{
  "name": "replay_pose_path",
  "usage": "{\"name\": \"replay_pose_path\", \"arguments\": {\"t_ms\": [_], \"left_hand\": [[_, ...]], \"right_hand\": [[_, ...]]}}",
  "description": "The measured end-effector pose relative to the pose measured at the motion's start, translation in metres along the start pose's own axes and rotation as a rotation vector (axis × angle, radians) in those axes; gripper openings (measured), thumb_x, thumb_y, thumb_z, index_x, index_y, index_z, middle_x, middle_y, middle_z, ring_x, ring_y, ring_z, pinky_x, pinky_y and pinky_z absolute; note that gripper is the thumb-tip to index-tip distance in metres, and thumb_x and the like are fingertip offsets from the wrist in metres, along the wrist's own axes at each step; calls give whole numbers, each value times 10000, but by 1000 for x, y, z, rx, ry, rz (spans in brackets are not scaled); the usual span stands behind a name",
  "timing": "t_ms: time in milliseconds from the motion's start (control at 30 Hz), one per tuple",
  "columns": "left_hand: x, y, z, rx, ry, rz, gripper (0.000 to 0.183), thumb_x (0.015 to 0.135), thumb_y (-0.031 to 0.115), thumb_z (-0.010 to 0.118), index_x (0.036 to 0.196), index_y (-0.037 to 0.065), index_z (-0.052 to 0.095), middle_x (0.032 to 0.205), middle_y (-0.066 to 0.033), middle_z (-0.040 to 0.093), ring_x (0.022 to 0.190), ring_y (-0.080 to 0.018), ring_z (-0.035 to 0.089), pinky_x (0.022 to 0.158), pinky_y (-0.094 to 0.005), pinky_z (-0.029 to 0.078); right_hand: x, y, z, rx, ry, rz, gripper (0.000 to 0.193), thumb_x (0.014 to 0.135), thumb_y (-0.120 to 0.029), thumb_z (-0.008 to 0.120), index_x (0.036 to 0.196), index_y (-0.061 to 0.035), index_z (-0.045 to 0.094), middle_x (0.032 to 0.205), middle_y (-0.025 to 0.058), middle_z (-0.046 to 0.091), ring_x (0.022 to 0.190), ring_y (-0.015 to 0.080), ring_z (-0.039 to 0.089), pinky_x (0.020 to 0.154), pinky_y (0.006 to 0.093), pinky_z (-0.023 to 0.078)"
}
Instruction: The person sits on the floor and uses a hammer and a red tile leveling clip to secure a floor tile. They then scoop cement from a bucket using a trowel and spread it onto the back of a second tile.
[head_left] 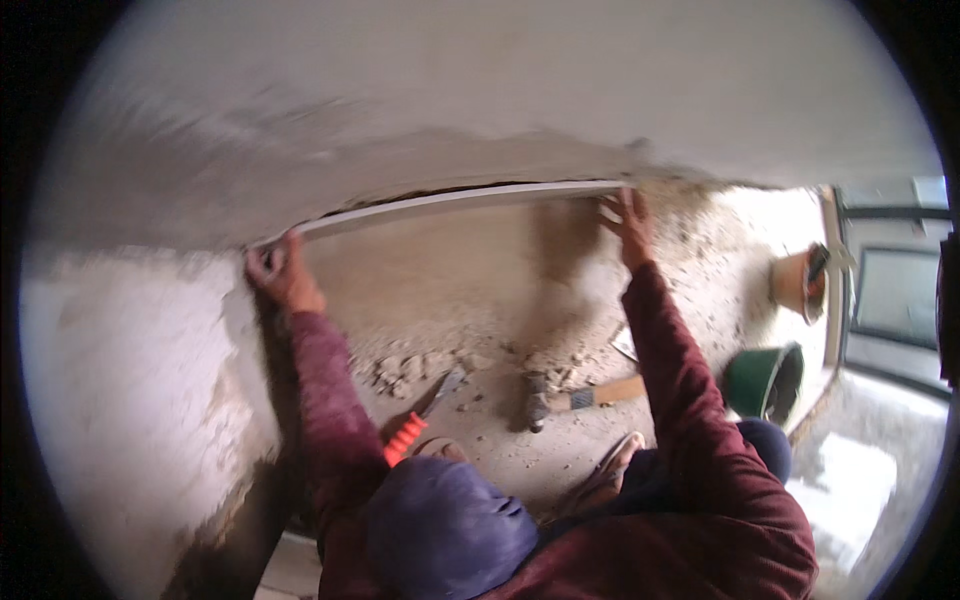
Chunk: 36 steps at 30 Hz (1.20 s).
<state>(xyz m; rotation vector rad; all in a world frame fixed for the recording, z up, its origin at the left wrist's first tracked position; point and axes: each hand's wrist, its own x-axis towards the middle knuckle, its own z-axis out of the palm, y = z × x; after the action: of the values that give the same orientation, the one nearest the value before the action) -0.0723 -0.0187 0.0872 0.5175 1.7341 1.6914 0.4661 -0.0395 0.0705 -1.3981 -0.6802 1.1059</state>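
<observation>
A long, narrow white-edged strip (450, 197) runs along the foot of the plastered wall, with a dark uneven gap between parts of it and the wall. At its left end, beside the corner, my left hand (285, 277) grips it with bent fingers. My right hand (630, 228) holds the right end, fingers reaching over the edge. Both arms are stretched forward and apart. Below the strip lies a hammer (590, 393) with a wooden handle. Left of the hammer, a tool with an orange-red handle (405, 437) and a narrow metal blade points away from me.
Rubble (405, 372) and crumbs litter the floor between strip and tools. To the right stand a green bucket (752, 382) and an orange bucket (790, 282) with a tool in it. A rough whitish wall (130, 370) rises at left. My knees and sandalled feet are close by.
</observation>
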Motion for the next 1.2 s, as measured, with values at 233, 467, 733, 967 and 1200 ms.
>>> {"name": "replay_pose_path", "arguments": {"t_ms": [233,467,733,967,1200], "left_hand": [[5,-3,-1,-132,-36,-3,901,793,224,847,1445,96,237,1421,-134,411,1301,-292,477,1081,-489,389],[-24,11,11,-119,-79,-106,1000,835,253,804,1515,113,85,1521,-123,276,1399,-320,367,1081,-559,402],[-70,-19,21,-311,-239,-554,660,903,184,699,1433,10,347,1366,-166,492,1274,-334,495,1010,-478,523],[-103,-12,8,-103,-48,-571,503,878,172,708,1323,95,488,1251,-82,563,1105,-261,586,851,-391,592],[-189,-2,-68,-147,-322,-812,399,898,181,703,1249,89,538,1179,-64,609,1073,-213,599,879,-370,556]], "right_hand": [[-14,-26,24,-152,19,24,513,958,-438,623,1251,-27,530,1224,114,580,1131,272,604,906,433,531],[-14,-52,21,-152,-3,167,668,906,-490,662,1302,28,513,1280,171,571,1160,297,596,949,457,515],[-23,-42,23,-385,7,187,349,932,-172,606,1204,46,618,962,173,664,686,228,674,561,341,615],[-37,-52,6,-765,-73,252,267,931,-183,583,877,63,671,624,100,612,460,176,606,415,317,530],[-173,-123,-93,-685,-224,741,600,917,-99,648,1465,-64,406,1007,164,684,684,193,697,603,347,627]]}}
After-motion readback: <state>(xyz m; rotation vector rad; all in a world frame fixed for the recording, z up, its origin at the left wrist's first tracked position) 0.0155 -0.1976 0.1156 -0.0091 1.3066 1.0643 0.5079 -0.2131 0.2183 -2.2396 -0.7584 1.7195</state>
